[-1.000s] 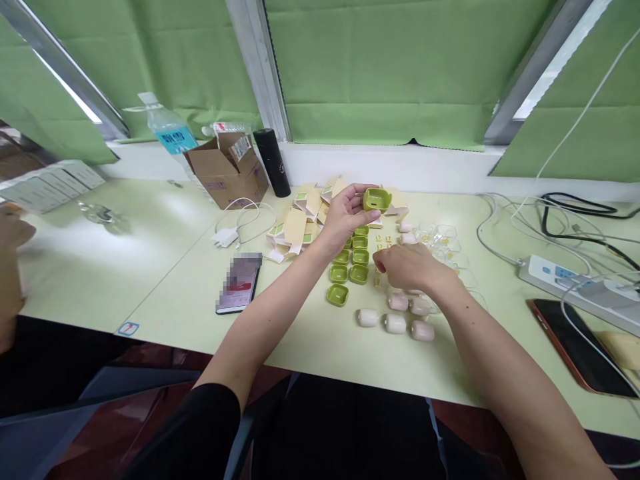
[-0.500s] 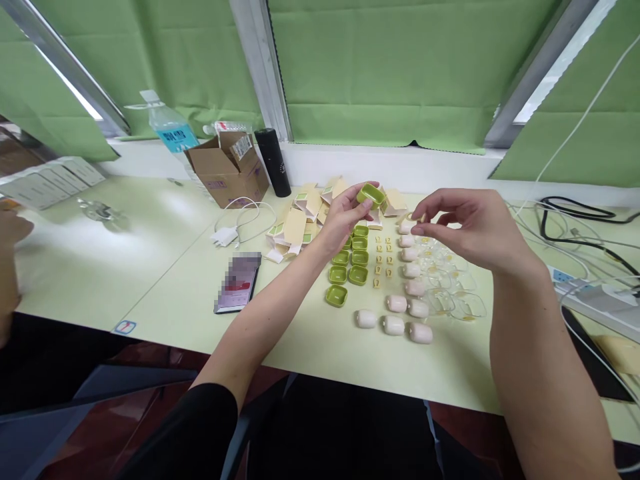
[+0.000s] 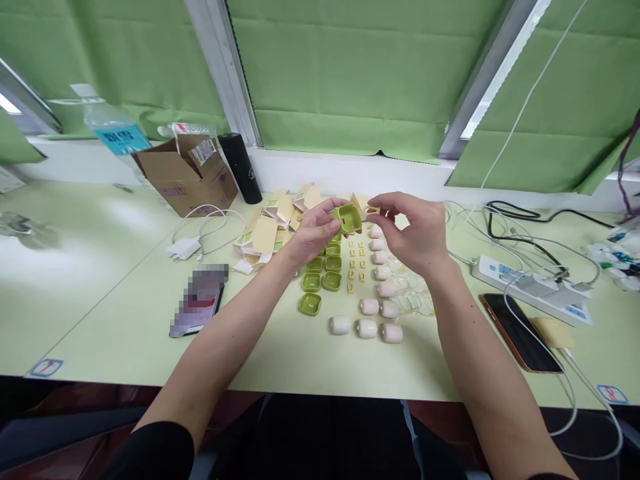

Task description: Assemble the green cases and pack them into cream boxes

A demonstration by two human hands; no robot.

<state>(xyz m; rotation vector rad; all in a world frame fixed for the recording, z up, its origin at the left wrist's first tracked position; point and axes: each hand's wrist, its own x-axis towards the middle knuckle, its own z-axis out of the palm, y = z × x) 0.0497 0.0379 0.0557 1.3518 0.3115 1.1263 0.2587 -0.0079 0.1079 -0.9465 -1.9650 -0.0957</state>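
Note:
In my left hand [image 3: 316, 233] is a small green square dish [image 3: 350, 219], tilted so that its hollow faces me. Close to the dish's right side, my right hand [image 3: 413, 230] pinches a small yellow plastic piece [image 3: 372, 210] between thumb and fingertips. Whether the piece touches the dish I cannot tell. More green dishes [image 3: 311, 304] stand in two columns below my left hand. To their right lie two columns of small yellow pieces [image 3: 351, 288]. Pinkish-white rounded barrel-shaped parts [image 3: 367, 329] sit further right, beside clear plastic shells [image 3: 411, 301] partly hidden by my right arm.
Cream paper boxes [image 3: 265, 235] are heaped behind the dishes. Left are a phone [image 3: 199, 300], a white charger [image 3: 184, 249], a cardboard box [image 3: 187, 183] and a black flask [image 3: 241, 168]. On the right are a power strip [image 3: 530, 288], cables and another phone [image 3: 520, 333].
My right hand has moved left from above the white parts, bringing the yellow piece to the green dish. The dish has tipped towards me. The view has swung right.

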